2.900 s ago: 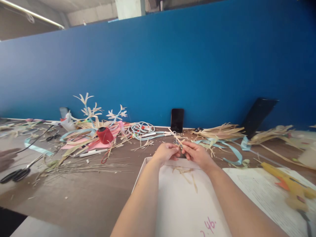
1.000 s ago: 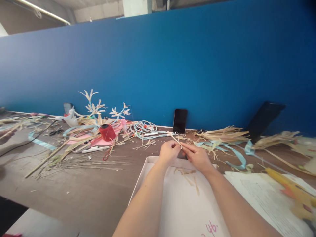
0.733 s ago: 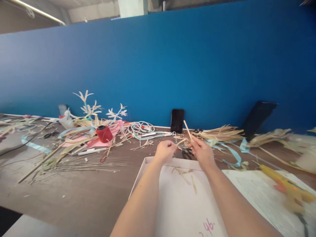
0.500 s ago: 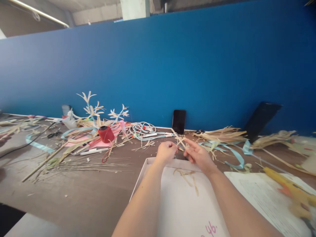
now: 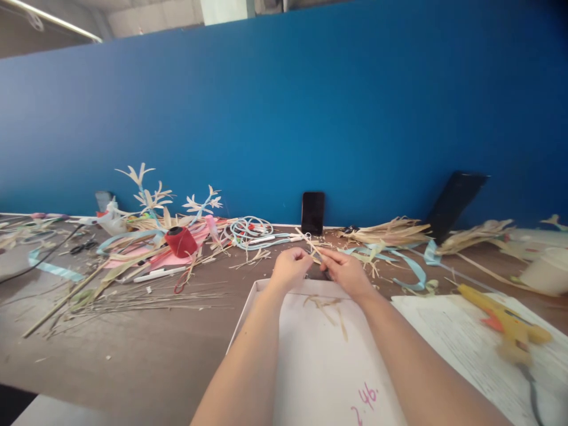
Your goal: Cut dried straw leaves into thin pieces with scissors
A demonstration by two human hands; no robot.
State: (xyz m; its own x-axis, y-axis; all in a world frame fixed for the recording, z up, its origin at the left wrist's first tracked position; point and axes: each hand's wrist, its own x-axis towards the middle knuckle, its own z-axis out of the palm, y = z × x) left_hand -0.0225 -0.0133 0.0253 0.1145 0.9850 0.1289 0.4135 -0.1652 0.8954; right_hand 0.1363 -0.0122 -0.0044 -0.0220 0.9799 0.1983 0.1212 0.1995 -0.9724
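My left hand (image 5: 289, 269) is closed in a pinch above the far edge of a white box lid (image 5: 319, 355). Close beside it, on the right, my right hand (image 5: 347, 272) has its thumb and fingers pinched together. Thin pale strips of dried husk (image 5: 306, 238) stick up from between the two sets of fingertips. They look like narrow petals crossing each other. Something small and dark shows beneath my right fingers, too blurred to name. Loose husk scraps (image 5: 326, 307) lie on the lid, which bears pink handwriting.
A phone (image 5: 313, 213) leans on the blue partition (image 5: 275, 118). Leftward are a red spool (image 5: 181, 241), husk flowers (image 5: 153, 198), coiled blue cord (image 5: 248, 229), a white pen (image 5: 160, 274) and thin stems (image 5: 146, 299). Rightward, a yellow glue gun (image 5: 506, 319) lies on papers (image 5: 435, 325).
The view has turned slightly right, shifting everything leftward in it. My right fingers have drawn closer together around the husk strips. Both hands stay above the box lid's far edge.
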